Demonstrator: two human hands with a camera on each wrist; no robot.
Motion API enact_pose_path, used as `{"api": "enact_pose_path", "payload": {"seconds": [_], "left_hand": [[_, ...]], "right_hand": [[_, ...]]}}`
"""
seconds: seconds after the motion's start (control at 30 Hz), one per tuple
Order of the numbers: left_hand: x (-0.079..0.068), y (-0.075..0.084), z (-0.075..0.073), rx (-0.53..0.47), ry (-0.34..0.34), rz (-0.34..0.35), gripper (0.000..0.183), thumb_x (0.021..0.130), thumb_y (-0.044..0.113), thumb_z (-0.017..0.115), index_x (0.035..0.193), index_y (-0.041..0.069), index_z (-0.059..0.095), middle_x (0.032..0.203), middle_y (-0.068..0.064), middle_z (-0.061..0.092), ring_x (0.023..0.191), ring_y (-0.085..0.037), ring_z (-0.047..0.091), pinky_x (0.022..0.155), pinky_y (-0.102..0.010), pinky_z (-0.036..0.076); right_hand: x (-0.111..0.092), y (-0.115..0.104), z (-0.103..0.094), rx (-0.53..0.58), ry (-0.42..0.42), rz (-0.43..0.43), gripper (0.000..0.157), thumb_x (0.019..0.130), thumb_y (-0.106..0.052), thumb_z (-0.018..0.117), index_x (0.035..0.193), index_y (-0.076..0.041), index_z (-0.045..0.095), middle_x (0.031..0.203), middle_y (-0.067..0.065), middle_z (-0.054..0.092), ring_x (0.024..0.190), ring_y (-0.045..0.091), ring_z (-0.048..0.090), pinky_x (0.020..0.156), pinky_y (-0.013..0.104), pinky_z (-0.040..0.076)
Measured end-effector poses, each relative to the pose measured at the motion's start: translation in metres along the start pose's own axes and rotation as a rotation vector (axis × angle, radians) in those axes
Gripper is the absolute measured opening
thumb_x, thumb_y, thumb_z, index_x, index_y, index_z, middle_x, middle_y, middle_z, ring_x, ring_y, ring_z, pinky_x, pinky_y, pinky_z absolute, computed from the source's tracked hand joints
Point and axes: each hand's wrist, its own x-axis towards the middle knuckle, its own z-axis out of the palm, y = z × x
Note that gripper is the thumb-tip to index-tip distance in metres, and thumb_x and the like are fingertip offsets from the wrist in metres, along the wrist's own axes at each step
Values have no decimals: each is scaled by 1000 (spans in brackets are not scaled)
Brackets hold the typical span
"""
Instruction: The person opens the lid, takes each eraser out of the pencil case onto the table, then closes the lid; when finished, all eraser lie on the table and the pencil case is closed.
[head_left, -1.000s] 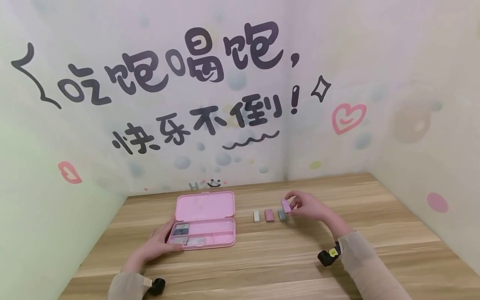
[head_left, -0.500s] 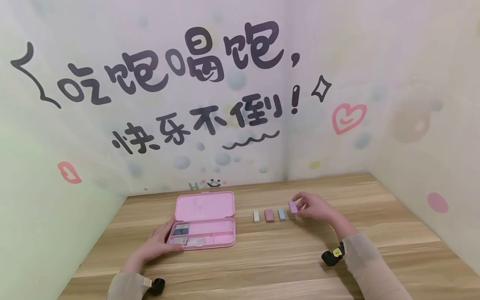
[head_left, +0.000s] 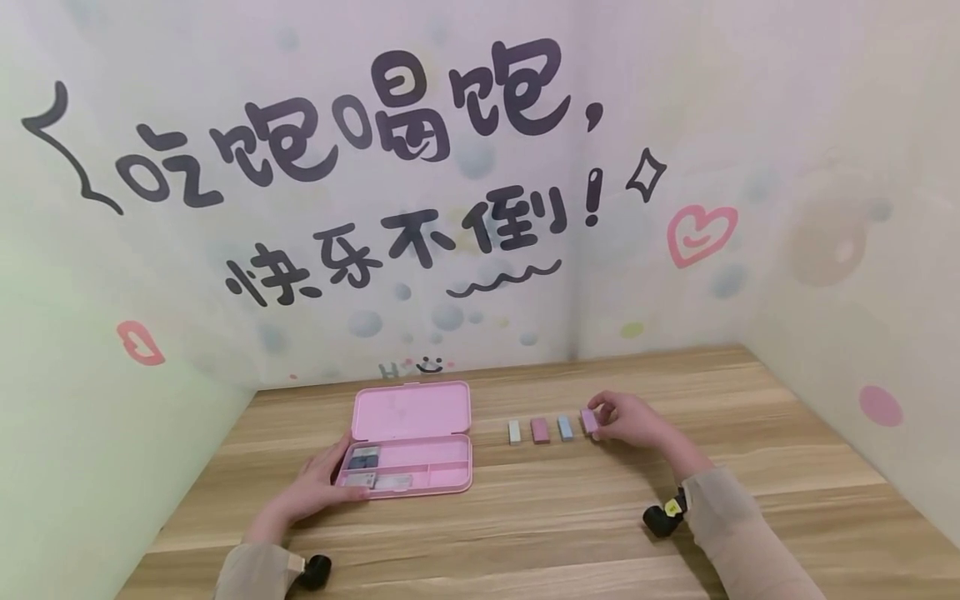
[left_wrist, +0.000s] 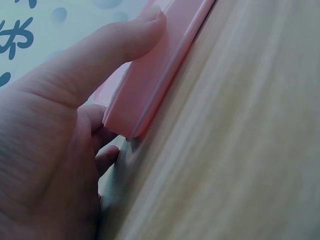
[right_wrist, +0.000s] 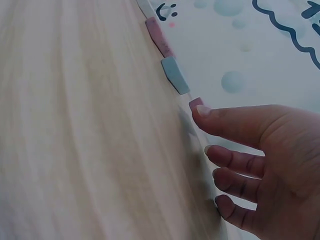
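My right hand (head_left: pixel 628 418) pinches a small purple eraser (head_left: pixel 588 421) between thumb and fingers, at the right end of a row on the table. In the right wrist view the thumb covers most of it. To its left lie a blue eraser (head_left: pixel 565 428), a dark pink eraser (head_left: pixel 540 431) and a white eraser (head_left: pixel 513 432), spaced apart. My left hand (head_left: pixel 318 483) holds the left end of a pink pencil case (head_left: pixel 471 467), its thumb over the front rim and its fingers around the side. The case's lid (head_left: pixel 412 410) stands open at the back.
Inside the case, a dark grey and white block (head_left: pixel 364 457) lies in the rear compartment, with pale wrapped blocks (head_left: pixel 393 482) in the front one. A printed wall (head_left: pixel 480 333) rises behind the wooden table (head_left: pixel 480 542).
My right hand has moved the purple eraser from above the blue one to the right and down, into line with the row. The left hand and pencil case have stayed put.
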Motion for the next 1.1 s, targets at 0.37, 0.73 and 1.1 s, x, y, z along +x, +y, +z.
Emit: {"api": "enact_pose_path", "payload": {"seconds": [0.37,0.73,1.1], "left_hand": [[0,0,-1,0,9,12,110,78,40,78,154,0,9,156,-29,15,139,-52,12,107,-67,-1],[-1,1,0,-11,-4,9,110,79,40,78,155,2,8,157,-25,13,140,-50,11,107,-67,0],[0,0,0,-13,-1,4,110,78,39,78,155,1,9,157,-27,14,140,-51,11,107,-67,-1]], "right_hand": [[0,-1,3,-19,2,17,39,77,-12,81,110,-2,62,94,7,63,87,23,59,78,43,49],[-2,-4,3,-48,-12,28,40,77,-13,81,111,-1,63,93,6,59,84,21,54,75,40,47],[-1,-1,3,-43,-18,25,41,76,-12,81,110,2,63,93,6,59,85,21,53,75,39,47]]}}
